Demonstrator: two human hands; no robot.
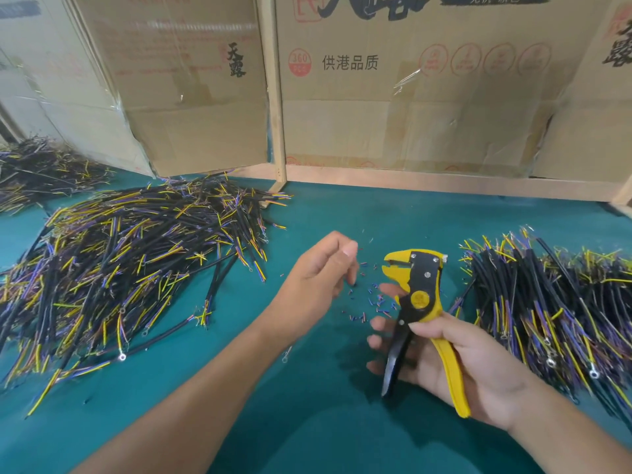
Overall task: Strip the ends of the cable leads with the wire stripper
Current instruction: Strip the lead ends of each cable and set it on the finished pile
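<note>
My right hand (455, 357) grips the yellow and black wire stripper (419, 299) by its handles, jaws pointing up and left with nothing between them. My left hand (325, 271) hovers left of the jaws with fingers loosely curled and holds no cable. A big heap of black cables with yellow, blue and purple leads (130, 265) lies to the left. A second heap of cables (547, 302) lies to the right, close to the stripper. Small bits of stripped insulation (371, 302) are scattered on the green mat between my hands.
The green mat (307, 422) covers the table. Cardboard boxes (393, 97) and a wooden frame (273, 97) wall off the back. Another cable pile (37, 172) sits at the far left.
</note>
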